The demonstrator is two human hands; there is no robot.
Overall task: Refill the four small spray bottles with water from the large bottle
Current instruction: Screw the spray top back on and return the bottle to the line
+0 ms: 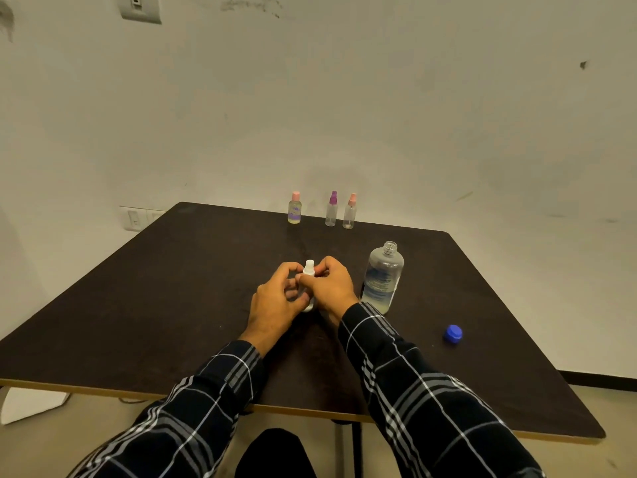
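Note:
A small white spray bottle (309, 269) stands on the dark table (172, 288) between my hands. My left hand (275, 301) curls round its body, and my right hand (331, 288) pinches its white spray head from the right. Most of the bottle is hidden by my fingers. The large clear bottle (383, 277) stands uncapped just right of my right hand, part full of water. Its blue cap (453, 334) lies on the table further right. Three small bottles stand at the far edge: one with a pink cap (295, 208), a purple-topped sprayer (331, 209), and a pink-topped sprayer (350, 212).
The table reaches a pale wall at the back. Wall sockets (136, 218) sit behind its far left corner. The near table edge (138, 393) runs above my lap, with a table leg (348, 450) below.

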